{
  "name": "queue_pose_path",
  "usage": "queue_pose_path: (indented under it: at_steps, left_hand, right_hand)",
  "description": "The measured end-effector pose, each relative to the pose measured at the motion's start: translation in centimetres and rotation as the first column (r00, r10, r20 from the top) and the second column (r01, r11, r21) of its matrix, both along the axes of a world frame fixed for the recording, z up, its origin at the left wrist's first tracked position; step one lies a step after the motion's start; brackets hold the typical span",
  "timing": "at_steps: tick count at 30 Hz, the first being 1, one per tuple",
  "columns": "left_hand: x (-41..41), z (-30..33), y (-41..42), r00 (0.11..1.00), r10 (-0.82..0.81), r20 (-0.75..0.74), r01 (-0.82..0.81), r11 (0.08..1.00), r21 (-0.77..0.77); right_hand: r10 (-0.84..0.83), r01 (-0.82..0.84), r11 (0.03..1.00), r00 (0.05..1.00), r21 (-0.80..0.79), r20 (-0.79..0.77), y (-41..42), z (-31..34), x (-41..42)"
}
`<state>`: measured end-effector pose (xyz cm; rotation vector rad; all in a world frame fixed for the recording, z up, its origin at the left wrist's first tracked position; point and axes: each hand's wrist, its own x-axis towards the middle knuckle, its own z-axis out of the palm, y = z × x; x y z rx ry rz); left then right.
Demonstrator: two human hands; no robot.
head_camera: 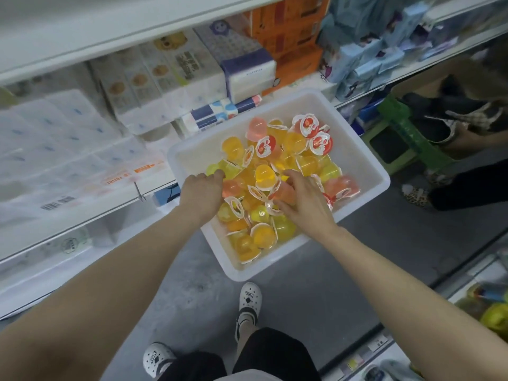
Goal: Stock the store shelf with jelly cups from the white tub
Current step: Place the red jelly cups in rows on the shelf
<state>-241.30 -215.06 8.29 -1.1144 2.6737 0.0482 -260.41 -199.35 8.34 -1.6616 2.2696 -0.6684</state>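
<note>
Jelly cups (264, 177) sit piled loose in the white tub (365, 171), centre of the frame, mostly orange and yellow with a few pink ones and red-printed lids toward the tub's upper right. Tub rests on the grey floor (371, 259), its upper-left corner right up against the lower shelf edge (154, 188). Both hands are down in the pile. Left hand (202, 192) at the tub's left side, fingers curled down into the yellow cups there; can't tell whether it actually has hold of one (fingertips are buried). Right hand (302, 200) lies over the middle of the heap, fingers spread and bent onto an orange-pink cup, grip not resolvable either. Shelves on the left of the frame carry white tissue packs (55, 138), boxed goods (286, 37) further up toward top centre. Green stool (398, 144) at right, beside the tub, with another person's legs next to it. Bottom centre: the wearer's white clogs (248, 301) and black shorts.
</note>
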Motion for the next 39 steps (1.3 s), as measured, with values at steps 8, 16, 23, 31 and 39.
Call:
queue_pose_path:
  at_steps: [8, 16, 23, 31, 39]
  left_hand:
    - [0.4, -0.3, -0.2, 0.992, -0.046, -0.114, 0.047, 0.999, 0.002]
    - [3.3, 3.2, 0.5, 0.836, 0.136, -0.532, 0.046, 0.948, 0.314]
    - [11.4, 7.6, 1.3, 0.755, 0.124, -0.644, 0.035, 0.973, 0.228]
    - [26.3, 11.9, 0.5, 0.723, 0.16, -0.672, -0.109, 0.987, 0.117]
    - [43.3, 14.8, 0.1, 0.664, 0.232, -0.711, -0.297, 0.954, 0.034]
  right_hand:
    - [0.074, -0.068, 0.997, 0.984, 0.037, -0.162, 0.0, -0.9, -0.1]
    - [-0.035, 0.033, 0.999, 0.998, -0.026, -0.053, -0.2, 1.0, 1.0]
    - [0.038, -0.055, 0.986, 0.993, -0.156, -0.114, -2.6, 5.9, 6.8]
    - [0.182, -0.201, 0.934, 0.979, -0.296, -0.088, -7.4, 11.2, 20.1]
    - [0.376, -0.371, 0.85, 0.924, -0.374, -0.063, -13.2, 14.4, 36.6]
